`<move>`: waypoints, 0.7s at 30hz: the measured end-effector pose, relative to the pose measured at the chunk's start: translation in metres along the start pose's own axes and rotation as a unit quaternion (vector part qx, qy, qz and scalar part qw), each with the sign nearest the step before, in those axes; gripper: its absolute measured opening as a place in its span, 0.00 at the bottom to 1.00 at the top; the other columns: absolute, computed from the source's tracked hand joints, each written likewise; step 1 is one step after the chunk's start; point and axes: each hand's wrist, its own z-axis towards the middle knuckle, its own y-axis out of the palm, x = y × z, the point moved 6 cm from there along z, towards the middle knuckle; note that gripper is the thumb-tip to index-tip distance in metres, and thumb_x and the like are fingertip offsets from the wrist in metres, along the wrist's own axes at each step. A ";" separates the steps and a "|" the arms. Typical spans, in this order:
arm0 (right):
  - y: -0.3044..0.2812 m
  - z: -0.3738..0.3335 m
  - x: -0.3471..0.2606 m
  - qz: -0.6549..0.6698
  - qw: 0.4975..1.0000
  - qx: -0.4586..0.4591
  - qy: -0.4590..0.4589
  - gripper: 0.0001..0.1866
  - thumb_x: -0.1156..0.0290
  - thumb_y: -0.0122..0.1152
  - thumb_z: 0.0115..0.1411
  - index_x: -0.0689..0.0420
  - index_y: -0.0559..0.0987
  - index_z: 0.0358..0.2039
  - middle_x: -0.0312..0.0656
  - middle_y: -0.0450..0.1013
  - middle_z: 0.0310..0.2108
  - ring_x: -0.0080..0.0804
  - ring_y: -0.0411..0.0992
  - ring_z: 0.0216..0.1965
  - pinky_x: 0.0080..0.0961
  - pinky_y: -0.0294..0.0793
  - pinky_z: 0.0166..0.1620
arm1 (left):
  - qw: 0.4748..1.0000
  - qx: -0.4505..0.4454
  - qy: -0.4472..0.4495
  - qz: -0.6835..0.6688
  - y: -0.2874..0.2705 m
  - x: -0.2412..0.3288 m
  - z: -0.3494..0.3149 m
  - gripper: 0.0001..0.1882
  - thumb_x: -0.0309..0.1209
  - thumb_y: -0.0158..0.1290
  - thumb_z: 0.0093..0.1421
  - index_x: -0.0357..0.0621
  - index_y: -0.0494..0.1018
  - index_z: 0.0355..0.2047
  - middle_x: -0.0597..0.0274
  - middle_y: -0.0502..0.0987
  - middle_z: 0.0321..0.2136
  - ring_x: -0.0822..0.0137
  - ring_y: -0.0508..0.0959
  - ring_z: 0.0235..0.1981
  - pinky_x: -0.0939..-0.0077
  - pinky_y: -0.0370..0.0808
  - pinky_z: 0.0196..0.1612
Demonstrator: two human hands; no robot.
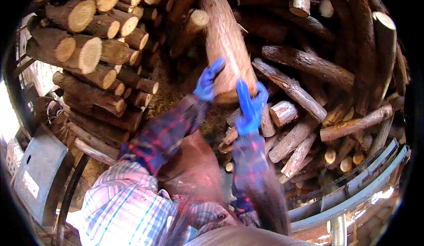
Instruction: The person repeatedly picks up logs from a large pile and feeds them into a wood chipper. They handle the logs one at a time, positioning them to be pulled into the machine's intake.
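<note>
A thick log (225,43), pale reddish-brown and mostly bare of bark, slants away from me in the upper middle. My left hand (206,81), in a blue glove, grips the left side of its near end. At the right of that same end, my blue-gloved right hand (251,107) holds on, fingers stretched along the wood and slightly blurred. The log's underside and far support are hidden. Just left of it, a thinner log (199,18) shows its pale cut end.
Stacked logs (84,51) rise on the left, cut ends facing inward. Loose logs (304,65) lie jumbled on the right, with shorter pieces (283,113) beside my right hand. A curved grey metal rail (353,204) borders the lower right; a grey metal box (39,171) stands lower left.
</note>
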 end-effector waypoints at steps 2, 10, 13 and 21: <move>-0.025 -0.038 0.014 0.127 0.955 -0.181 0.197 0.22 0.57 0.62 0.57 0.62 0.72 0.43 0.43 0.73 0.39 0.32 0.71 0.41 0.33 0.71 0.47 | 0.996 0.008 -0.083 0.015 0.013 -0.002 -0.082 0.33 0.42 0.54 0.58 0.33 0.61 0.57 0.45 0.70 0.52 0.55 0.72 0.53 0.54 0.65 0.59; -0.046 -0.181 0.088 0.490 0.726 -0.314 0.367 0.34 0.50 0.54 0.58 0.60 0.65 0.58 0.47 0.67 0.54 0.42 0.66 0.53 0.39 0.59 0.61 | 0.899 -0.024 -0.036 0.435 0.049 -0.079 -0.282 0.20 0.39 0.59 0.55 0.36 0.75 0.41 0.53 0.79 0.34 0.62 0.79 0.36 0.67 0.75 0.44; -0.098 -0.224 0.078 0.522 0.713 -0.332 0.330 0.28 0.54 0.48 0.64 0.59 0.66 0.59 0.43 0.71 0.52 0.35 0.68 0.53 0.35 0.59 0.62 | 0.943 0.048 -0.230 0.234 0.010 -0.153 -0.327 0.31 0.41 0.55 0.58 0.40 0.62 0.57 0.53 0.71 0.50 0.57 0.71 0.51 0.62 0.67 0.57; -0.280 -0.306 -0.042 0.381 0.907 -0.177 0.011 0.32 0.54 0.57 0.59 0.60 0.65 0.58 0.45 0.71 0.49 0.34 0.72 0.47 0.32 0.69 0.54 | 0.794 -0.136 -0.027 0.592 0.058 -0.280 -0.390 0.25 0.48 0.51 0.61 0.38 0.73 0.45 0.63 0.77 0.38 0.70 0.74 0.39 0.73 0.69 0.48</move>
